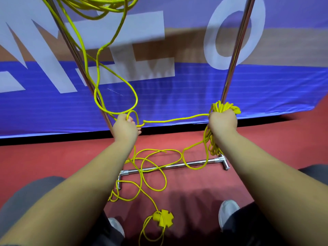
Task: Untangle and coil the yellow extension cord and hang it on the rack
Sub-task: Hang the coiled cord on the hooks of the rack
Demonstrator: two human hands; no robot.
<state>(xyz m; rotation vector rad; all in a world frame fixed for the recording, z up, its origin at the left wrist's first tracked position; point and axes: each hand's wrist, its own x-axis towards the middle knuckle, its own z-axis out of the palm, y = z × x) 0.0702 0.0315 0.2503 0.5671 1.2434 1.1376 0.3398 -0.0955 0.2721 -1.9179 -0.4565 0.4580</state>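
The right hand [222, 121] was clenched in a fist round a thick bundle of gathered coils [225, 106] of the thin yellow extension cord [177, 119], with more loops hanging below the fist. The left hand [126, 127] had its fingers curled round a small loop of the same cord, pinching it where the strand crossed itself.

Between the two hands a single strand ran nearly level, left to right and fairly taut, so the next length to be coiled lay to the left of the right hand, with the left hand nearer to it.

From the left hand the cord rose far and left, along the left upright of the shiny chrome metal rack [236, 50], to a loose mass draped at the top. More slack lay in tangled loops on the red floor [53, 157] across the rack's base bar [177, 166]. The yellow cross-shaped socket block [163, 219] sat nearest, between the grey shoes [228, 212].
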